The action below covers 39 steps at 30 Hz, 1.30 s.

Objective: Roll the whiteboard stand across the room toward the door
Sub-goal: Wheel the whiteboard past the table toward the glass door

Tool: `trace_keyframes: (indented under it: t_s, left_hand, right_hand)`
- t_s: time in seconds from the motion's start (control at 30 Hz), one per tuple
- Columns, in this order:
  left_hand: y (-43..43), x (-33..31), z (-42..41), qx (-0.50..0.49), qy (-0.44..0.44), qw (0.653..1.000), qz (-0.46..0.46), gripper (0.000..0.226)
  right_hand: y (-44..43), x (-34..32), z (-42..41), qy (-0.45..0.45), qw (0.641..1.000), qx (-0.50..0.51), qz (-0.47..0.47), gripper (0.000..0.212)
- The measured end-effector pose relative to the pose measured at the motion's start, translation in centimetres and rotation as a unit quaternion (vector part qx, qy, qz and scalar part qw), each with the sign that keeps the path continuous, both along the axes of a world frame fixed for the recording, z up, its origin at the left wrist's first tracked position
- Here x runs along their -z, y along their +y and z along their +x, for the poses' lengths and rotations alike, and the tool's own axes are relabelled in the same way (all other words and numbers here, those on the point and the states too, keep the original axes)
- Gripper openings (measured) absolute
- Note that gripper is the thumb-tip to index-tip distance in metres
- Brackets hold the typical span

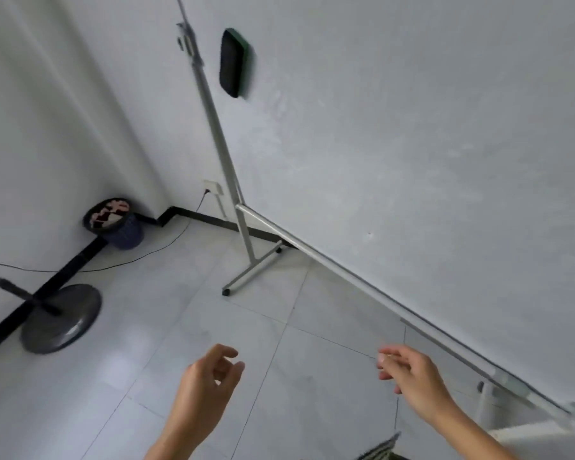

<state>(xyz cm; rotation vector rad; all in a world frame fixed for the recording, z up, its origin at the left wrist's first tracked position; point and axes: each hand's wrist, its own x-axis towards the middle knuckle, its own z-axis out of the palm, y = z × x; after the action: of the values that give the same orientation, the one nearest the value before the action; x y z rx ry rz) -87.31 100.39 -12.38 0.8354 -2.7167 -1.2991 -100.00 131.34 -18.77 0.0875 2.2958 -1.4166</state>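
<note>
While both hands hover empty over the tiled floor, left hand and right hand loosely curled, one whiteboard stand fills the right side, one eraser stuck on; two casters show.

The whiteboard stand is a large white board in a grey metal frame, upright on castered feet on the tile floor.
</note>
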Motion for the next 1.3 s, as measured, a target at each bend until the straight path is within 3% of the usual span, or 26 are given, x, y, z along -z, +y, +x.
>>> trace_keyframes:
  t_s: [0.27, 0.53, 0.83, 0.97, 1.1, 1.3]
  left_hand:
    - [-10.8, 1.8, -0.2, -0.117, -0.011, 0.993, 0.029, 0.010]
    - [-24.7, 2.6, -10.3, -0.184, -0.016, 0.982, 0.048, 0.011]
    - [-40.0, 0.9, -18.8, -0.257, -0.001, 0.964, 0.062, 0.020]
    - [-47.4, 1.3, -23.5, -0.234, 0.005, 0.970, 0.064, 0.012]
    - [-56.5, 1.9, -30.7, -0.156, 0.004, 0.985, 0.073, 0.020]
    - [-68.6, -0.7, -45.4, 0.069, 0.010, 0.997, 0.046, 0.024]
  right_hand:
    - [-15.7, -0.2, -7.2, -0.006, 0.995, -0.102, -0.014, 0.007]
    - [-30.3, 2.8, -19.5, -0.015, 0.994, -0.105, -0.027, 0.007]
    - [-46.8, 1.3, -32.6, -0.008, 0.989, -0.144, -0.019, 0.005]
    - [-53.8, 0.6, -37.5, 0.007, 0.993, -0.114, -0.032, 0.006]
    - [-60.0, 0.9, -41.2, 0.041, 0.998, -0.037, -0.039, 0.007]
    - [-67.9, 0.6, -42.5, 0.072, 0.988, 0.130, -0.036, 0.006]
